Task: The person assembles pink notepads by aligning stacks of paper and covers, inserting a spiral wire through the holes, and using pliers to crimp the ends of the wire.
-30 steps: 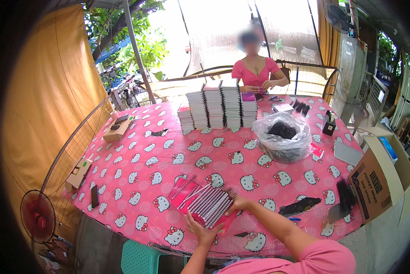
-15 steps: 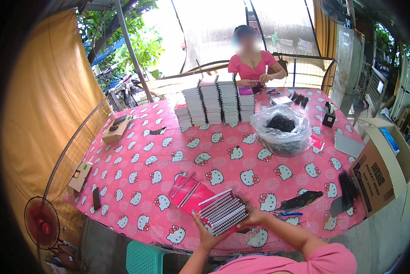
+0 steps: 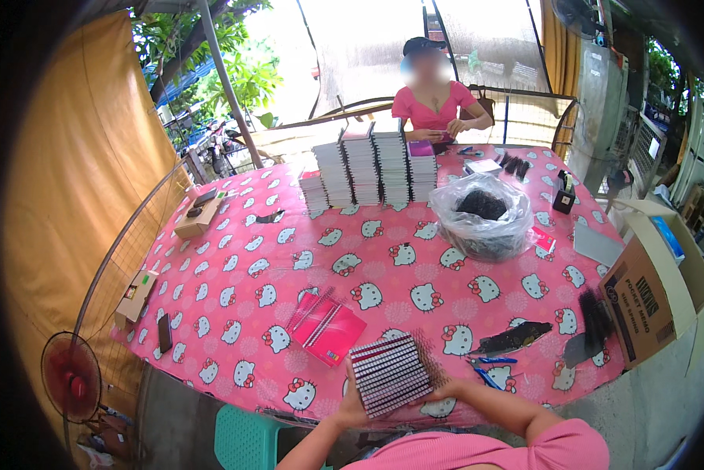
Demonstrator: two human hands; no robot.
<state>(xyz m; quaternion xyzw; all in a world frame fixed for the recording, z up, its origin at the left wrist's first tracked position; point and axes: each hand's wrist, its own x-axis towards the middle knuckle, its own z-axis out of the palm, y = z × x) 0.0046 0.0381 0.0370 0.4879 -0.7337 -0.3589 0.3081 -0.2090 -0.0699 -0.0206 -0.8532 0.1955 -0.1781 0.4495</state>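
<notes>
At the near edge of the table (image 3: 234,258), which is covered in a pink cartoon-cat cloth, the person holds a stack of small spiral-bound notebooks (image 3: 389,374) between both hands, its striped edges facing up. The left hand (image 3: 350,401) is wrapped on the stack's near left corner with the thumb on its side, and the right hand (image 3: 446,389) presses against its right end, so the two hands are clamped on the stack from either side. Just left of it, a few pink notebooks (image 3: 326,323) lie flat on the cloth, wire spines showing. To the right lie a blue pen (image 3: 489,361), a dark flat bundle (image 3: 515,338) and, further right, more black strips (image 3: 595,321) near the table's right edge. A brown cardboard box (image 3: 648,301) stands open beside that edge. On the left edge, a dark phone (image 3: 164,333) and a small carton (image 3: 135,294) rest, and a red fan (image 3: 70,377) stands below on the floor. Toward the middle right, a clear plastic bag (image 3: 485,223) holds dark pieces. Beyond it, tall stacks of notebooks (image 3: 371,168) stand in a row. At the far side, another person in a pink top (image 3: 430,110) sits with hands together over something small.
</notes>
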